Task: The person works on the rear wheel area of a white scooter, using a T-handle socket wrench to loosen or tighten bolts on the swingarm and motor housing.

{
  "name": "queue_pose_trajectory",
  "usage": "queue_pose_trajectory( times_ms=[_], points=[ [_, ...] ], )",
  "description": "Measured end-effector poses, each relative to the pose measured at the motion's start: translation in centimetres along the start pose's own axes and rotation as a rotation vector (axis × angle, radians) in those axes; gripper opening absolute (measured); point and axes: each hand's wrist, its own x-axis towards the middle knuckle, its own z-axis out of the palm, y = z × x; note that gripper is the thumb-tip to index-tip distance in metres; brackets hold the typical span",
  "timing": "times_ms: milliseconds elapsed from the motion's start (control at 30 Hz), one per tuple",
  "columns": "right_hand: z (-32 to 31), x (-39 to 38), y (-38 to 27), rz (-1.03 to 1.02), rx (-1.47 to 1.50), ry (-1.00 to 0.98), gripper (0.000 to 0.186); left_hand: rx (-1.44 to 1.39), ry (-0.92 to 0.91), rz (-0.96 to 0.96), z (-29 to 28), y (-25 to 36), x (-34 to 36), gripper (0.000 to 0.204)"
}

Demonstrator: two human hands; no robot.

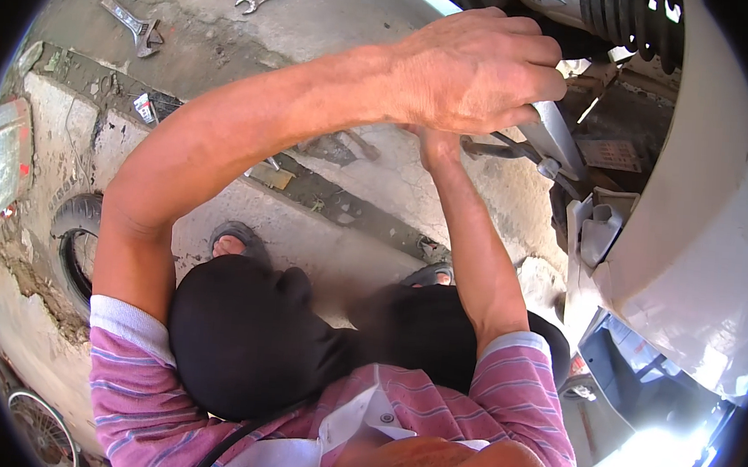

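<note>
Probably the metal bar (559,140) is stiff, best held mid-length; left hand (482,73) curled, right hand (439,147) mostly hidden, grips unclear.

gap over concrete floor (386,183) between forearms (279,99), white panel (710,194) walling right side, black coil spring (631,28) barring upper right

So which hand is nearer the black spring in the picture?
Left. The left hand is below-left of the spring; the right hand, mostly hidden, is farther down and left.
</note>
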Motion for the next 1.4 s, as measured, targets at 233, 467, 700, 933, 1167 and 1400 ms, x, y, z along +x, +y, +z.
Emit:
queue_pose_trajectory(
  times_ms=[233, 467, 700, 933, 1167, 1400],
  points=[
    [0.6, -1.3, -1.4, -0.014, 0.029, -0.061, 0.047, -0.076, -0.008, -0.082, 0.0, 0.2, -0.5, 0.024],
    [1.2, -4.0, -3.2, 0.397, 0.187, -0.262, 0.045, -0.193, -0.075, -0.154, 0.0, -0.6, -1.2, 0.029],
    [1.9, -3.8, -2.3, 0.206, 0.524, -0.153, 0.045, -0.224, -0.023, -0.254, -0.3, 0.3, -2.9, 0.027],
    [3.4, -0.3, -3.5, -0.28, 0.151, -0.061, 0.054, -0.176, -0.04, -0.289, 0.1, -0.6, -3.8, 0.03],
    [4.0, -0.5, -3.8, 0.08, 0.401, -0.098, 0.033, -0.073, -0.088, -0.369, 0.7, -2.8, -5.2, 0.032],
    [4.4, -1.1, -4.3, 0.13, 0.463, -0.143, 0.036, -0.157, -0.127, -0.39, -2.5, -2.0, -2.8, 0.03]
  ],
)
